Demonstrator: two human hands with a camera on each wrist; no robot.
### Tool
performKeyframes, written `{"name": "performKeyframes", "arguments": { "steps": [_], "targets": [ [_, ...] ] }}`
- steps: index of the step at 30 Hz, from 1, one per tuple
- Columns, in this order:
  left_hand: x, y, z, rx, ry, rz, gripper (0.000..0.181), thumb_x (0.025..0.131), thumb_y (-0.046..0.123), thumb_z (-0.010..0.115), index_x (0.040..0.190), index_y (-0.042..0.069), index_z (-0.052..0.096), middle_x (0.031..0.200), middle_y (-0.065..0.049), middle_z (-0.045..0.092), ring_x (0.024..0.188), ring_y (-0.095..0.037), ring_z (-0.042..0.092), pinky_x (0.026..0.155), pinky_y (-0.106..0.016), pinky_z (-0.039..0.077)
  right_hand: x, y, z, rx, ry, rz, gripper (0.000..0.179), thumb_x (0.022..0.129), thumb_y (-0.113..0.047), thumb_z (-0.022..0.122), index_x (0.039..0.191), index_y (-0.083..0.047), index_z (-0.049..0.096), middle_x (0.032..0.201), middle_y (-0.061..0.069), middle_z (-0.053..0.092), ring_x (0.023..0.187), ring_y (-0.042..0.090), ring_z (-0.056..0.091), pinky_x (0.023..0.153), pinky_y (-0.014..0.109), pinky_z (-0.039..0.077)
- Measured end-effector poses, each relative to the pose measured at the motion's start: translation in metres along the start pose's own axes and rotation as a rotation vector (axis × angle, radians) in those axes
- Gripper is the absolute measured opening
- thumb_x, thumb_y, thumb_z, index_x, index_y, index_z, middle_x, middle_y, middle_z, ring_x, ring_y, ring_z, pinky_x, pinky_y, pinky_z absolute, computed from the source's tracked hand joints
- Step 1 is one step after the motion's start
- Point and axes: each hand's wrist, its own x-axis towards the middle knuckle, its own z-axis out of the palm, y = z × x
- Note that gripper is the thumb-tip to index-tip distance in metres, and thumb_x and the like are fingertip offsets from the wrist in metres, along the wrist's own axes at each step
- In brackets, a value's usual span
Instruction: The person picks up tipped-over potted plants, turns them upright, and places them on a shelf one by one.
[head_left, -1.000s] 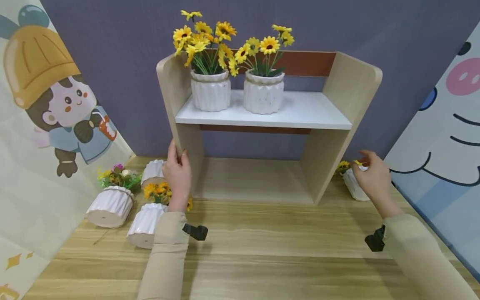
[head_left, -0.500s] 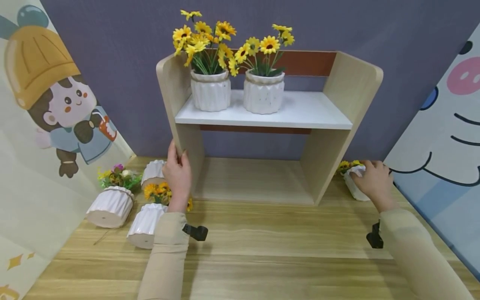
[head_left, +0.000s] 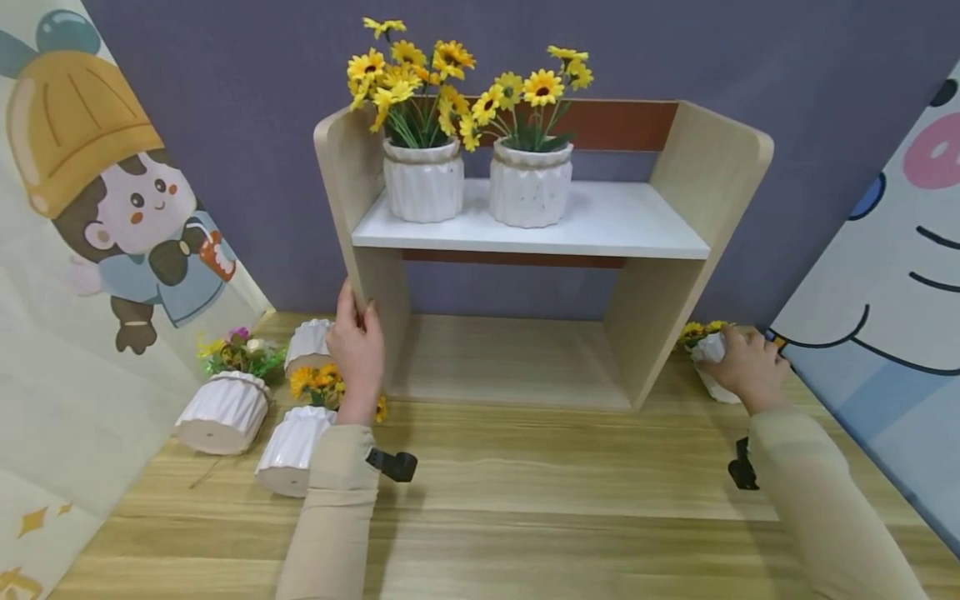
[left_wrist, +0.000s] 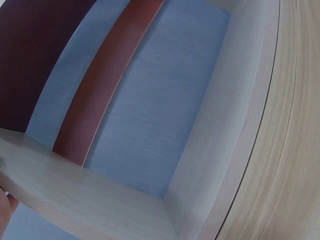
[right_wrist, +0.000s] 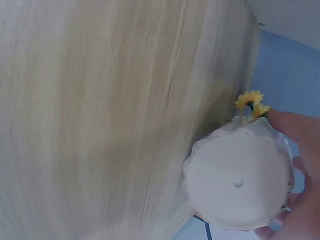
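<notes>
Flowerpot [right_wrist: 240, 162] lies tipped near the back-right corner of the table [head_left: 540, 483], right hand [head_left: 750, 367] wrapped round it, left hand [head_left: 356, 350] holding the left upright of the shelf [head_left: 600, 233]; best bet: firm grip, clear of the flowers [right_wrist: 250, 98].

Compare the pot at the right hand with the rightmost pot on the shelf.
The tipped pot lies on its side, base showing; the shelf pot stands upright. The right hand grips the tipped pot, while no hand touches the shelf pot. Both are white and ridged, with yellow flowers.
</notes>
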Motion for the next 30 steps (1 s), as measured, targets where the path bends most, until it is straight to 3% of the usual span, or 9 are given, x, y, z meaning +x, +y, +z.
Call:
{"name": "performKeyframes", "arguments": {
  "steps": [6,15,19,30],
  "targets": [
    [-0.001,0.000,0.001,-0.009,-0.011,0.025,0.038,0.090,0.017,0.055,0.128,0.019,0.053,0.105,-0.017,0.065,0.087,-0.032,0.064,0.070,-0.047,0.049,-0.002,0.005,0.000,-0.045,-0.040,0.002,0.087,0.079,-0.041,0.060,0.143,-0.003,0.015,0.126,0.049,0.009,0.114,0.066,0.011,0.084,0.072,0.016],
    [-0.002,0.000,0.002,-0.025,-0.011,0.028,0.038,0.090,0.016,0.055,0.128,0.019,0.053,0.106,-0.016,0.065,0.088,-0.032,0.064,0.071,-0.046,0.049,-0.005,0.008,0.000,-0.055,-0.001,-0.005,0.082,0.077,-0.039,0.062,0.138,0.001,0.025,0.123,0.050,0.012,0.113,0.065,0.013,0.080,0.071,0.020],
    [-0.002,0.000,0.002,-0.017,-0.007,0.033,0.038,0.090,0.016,0.055,0.128,0.019,0.053,0.107,-0.016,0.065,0.089,-0.033,0.064,0.072,-0.047,0.049,-0.008,0.011,0.000,-0.041,0.050,-0.021,0.083,0.076,-0.040,0.063,0.137,0.003,0.026,0.121,0.049,0.016,0.108,0.066,0.019,0.076,0.071,0.023],
    [-0.001,-0.002,0.001,-0.022,-0.008,0.020,0.039,0.090,0.018,0.055,0.129,0.020,0.052,0.108,-0.016,0.065,0.086,-0.033,0.064,0.070,-0.047,0.049,-0.031,0.028,0.009,0.123,0.238,-0.057,0.086,0.077,-0.041,0.067,0.141,-0.002,0.023,0.123,0.046,0.022,0.104,0.064,0.024,0.072,0.065,0.024]
  ]
}}
